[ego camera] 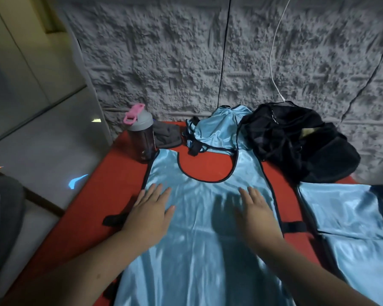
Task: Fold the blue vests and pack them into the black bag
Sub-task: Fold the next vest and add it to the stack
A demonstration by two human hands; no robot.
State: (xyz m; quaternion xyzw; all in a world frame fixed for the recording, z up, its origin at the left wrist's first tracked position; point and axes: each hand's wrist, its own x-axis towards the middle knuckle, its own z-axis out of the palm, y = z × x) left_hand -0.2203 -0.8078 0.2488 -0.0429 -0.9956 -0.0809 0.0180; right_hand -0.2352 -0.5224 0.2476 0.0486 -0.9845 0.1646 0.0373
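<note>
Head view looks down at a red table. One blue vest lies flat in the middle of the table, its neck hole toward the far edge. The left hand and the right hand both rest flat on it, each grip spread with straight fingers, pinching nothing. A crumpled blue vest sits near the far edge. The black bag sits at the far right corner, just beside it. More blue cloth lies by the right edge. A bottle with a pink cap stands near the far left corner.
</note>
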